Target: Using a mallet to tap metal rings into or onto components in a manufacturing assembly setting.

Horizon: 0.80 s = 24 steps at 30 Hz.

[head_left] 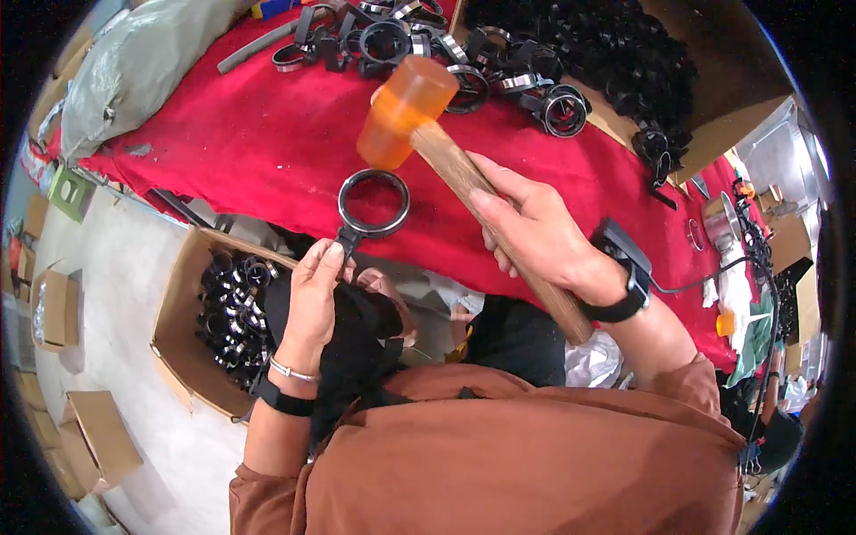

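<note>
My right hand (530, 223) is wrapped round the wooden handle of a mallet (408, 109), whose translucent orange head is over the red-covered table. Between the thumb and fingers of my left hand (316, 281) is the short stem of a black ring-shaped part (374, 204) with a metallic rim. The ring stands just below the mallet head in the picture; I cannot tell whether it touches the table. Farther back lies a pile of similar ring parts (385, 43), black with silvery bands.
A cardboard box of black parts (758, 94) stands at the back right. Beside my left arm, a box (192, 357) on the floor side holds several ring parts. A grey rod (259, 46) and a pale plastic bag (147, 67) lie at the back left.
</note>
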{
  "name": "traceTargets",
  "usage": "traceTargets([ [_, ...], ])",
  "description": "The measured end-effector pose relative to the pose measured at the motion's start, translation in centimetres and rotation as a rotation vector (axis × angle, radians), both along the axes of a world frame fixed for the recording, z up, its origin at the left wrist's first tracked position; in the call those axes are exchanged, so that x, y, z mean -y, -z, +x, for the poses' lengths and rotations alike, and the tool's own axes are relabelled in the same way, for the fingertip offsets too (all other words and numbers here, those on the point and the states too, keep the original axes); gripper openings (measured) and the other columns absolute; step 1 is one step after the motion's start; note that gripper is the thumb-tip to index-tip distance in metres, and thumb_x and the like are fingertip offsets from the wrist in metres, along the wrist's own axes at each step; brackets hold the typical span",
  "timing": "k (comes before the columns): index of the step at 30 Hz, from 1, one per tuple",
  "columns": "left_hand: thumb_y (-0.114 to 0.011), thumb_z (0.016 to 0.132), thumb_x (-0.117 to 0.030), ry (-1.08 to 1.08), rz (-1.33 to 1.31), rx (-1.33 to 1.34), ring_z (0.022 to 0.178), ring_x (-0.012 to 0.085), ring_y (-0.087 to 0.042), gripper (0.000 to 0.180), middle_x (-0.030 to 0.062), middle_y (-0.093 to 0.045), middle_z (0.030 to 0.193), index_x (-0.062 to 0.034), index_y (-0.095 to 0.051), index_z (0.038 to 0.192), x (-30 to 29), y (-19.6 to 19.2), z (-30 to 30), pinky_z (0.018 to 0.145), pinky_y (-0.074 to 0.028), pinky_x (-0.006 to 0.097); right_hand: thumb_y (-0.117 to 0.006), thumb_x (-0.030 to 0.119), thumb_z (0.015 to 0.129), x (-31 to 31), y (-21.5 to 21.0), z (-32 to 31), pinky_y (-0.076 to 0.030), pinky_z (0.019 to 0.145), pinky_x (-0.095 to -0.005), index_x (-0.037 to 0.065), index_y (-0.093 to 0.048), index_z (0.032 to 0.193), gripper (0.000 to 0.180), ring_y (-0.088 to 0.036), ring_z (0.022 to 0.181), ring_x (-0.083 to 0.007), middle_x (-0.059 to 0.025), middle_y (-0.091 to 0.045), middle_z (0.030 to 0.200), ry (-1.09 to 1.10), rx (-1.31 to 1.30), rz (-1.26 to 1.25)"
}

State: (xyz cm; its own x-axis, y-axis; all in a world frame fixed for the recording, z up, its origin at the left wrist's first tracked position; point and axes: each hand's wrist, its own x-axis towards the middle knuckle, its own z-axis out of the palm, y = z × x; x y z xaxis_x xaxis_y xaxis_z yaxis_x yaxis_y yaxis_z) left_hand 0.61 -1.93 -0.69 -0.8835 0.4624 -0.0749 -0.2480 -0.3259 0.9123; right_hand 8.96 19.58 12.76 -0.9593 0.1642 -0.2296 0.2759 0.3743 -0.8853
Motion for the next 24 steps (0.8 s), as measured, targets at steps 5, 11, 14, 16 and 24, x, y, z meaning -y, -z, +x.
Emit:
traceTargets([
  [5,-0.047,0.092,-0.019,-0.028,0.011,0.033,0.069,0.0107,-0.044,0.019,0.0014,-0.050,0.074,-0.0047,-0.053,0.081,-0.4,-0.5,0.5,0.065,-0.036,0.024,-0.044,0.019,0.092,1.5,3.7,3.8,-0.042,0.043,-0.0212,0.008,-0.032,0.135,0.047,-0.046,0.048,-0.0058,0.0003,-0.049,0.064,0.140,-0.237,-0.090],
  [11,-0.049,0.091,-0.017,-0.007,0.035,0.012,0.074,0.0108,-0.049,0.014,0.0014,-0.054,0.079,-0.0047,-0.055,0.088,0.0,0.1,0.3,0.068,-0.040,0.024,-0.047,0.017,0.091,0.7,1.8,5.1,-0.049,0.052,-0.0242,0.006,-0.029,0.136,0.050,-0.057,0.060,-0.0117,-0.0046,-0.057,0.074,0.149,-0.081,-0.099],
  [14,-0.051,0.090,-0.015,-0.006,0.070,0.086,0.078,0.0103,-0.051,0.011,0.0011,-0.055,0.082,-0.0049,-0.055,0.091,0.2,0.0,0.3,0.071,-0.041,0.024,-0.048,0.011,0.089,1.8,4.2,6.6,-0.050,0.071,-0.0284,0.004,-0.029,0.136,0.051,-0.063,0.083,-0.0220,-0.0124,-0.063,0.097,0.147,-0.408,0.083],
  [16,-0.050,0.090,-0.020,-0.045,0.052,0.007,0.069,0.0078,-0.046,0.017,0.0000,-0.052,0.075,-0.0044,-0.054,0.084,-0.8,-0.3,0.4,0.065,-0.037,0.022,-0.052,0.003,0.085,2.4,7.3,7.4,-0.045,0.081,-0.0286,0.001,-0.032,0.133,0.052,-0.057,0.100,-0.0199,-0.0199,-0.059,0.109,0.075,-0.354,0.189],
  [24,-0.046,0.092,-0.018,-0.205,-0.060,-0.074,0.074,0.0116,-0.051,0.022,0.0044,-0.055,0.080,0.0007,-0.056,0.092,9.8,0.2,-0.9,0.072,-0.041,0.025,-0.048,0.006,0.087,-2.2,5.1,10.6,-0.043,0.048,-0.0210,0.004,-0.032,0.135,0.051,-0.049,0.053,-0.0061,-0.0023,-0.056,0.071,0.210,-0.298,-0.053],
])
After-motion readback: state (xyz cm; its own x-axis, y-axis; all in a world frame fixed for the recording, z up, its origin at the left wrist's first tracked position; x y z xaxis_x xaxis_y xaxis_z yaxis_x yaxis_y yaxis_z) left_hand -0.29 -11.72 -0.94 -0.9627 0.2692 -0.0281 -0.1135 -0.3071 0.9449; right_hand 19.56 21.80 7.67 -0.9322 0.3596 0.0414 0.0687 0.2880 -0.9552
